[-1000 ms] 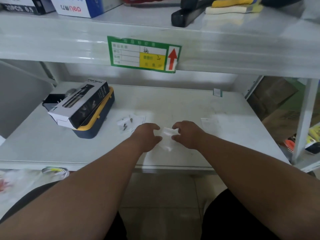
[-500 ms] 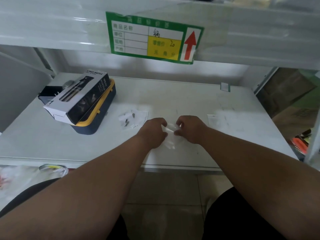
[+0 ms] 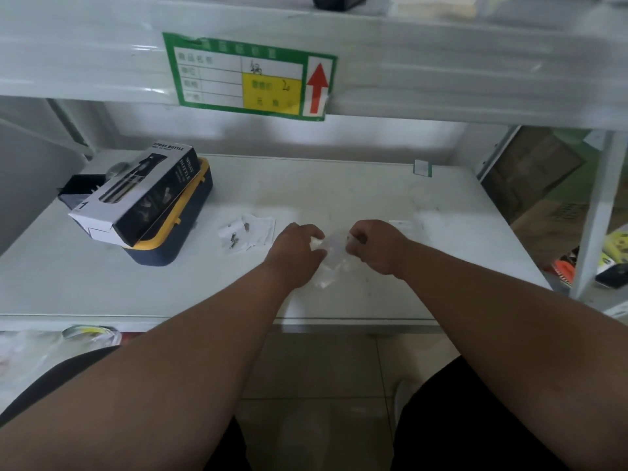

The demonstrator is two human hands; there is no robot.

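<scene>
A small clear plastic bag [image 3: 332, 258] hangs between my two hands just above the white shelf [image 3: 339, 198]. My left hand [image 3: 296, 250] pinches its left edge with curled fingers. My right hand [image 3: 378, 245] pinches its right edge the same way. The bag is see-through and what it holds cannot be made out. To the left, several small clear bags with little metal screws [image 3: 246, 231] lie flat on the shelf.
A spray bottle box [image 3: 136, 192] lies across a navy and yellow case [image 3: 176, 232] at the shelf's left. A black holder [image 3: 76, 190] stands behind it. The upper shelf edge carries a green label [image 3: 249, 76]. Cardboard boxes [image 3: 543, 198] are at the right, a tape roll [image 3: 90, 334] below left.
My hands stay together on the clear bag and have shifted only slightly. The view has tilted down and closer, so the upper shelf's items left the frame.
</scene>
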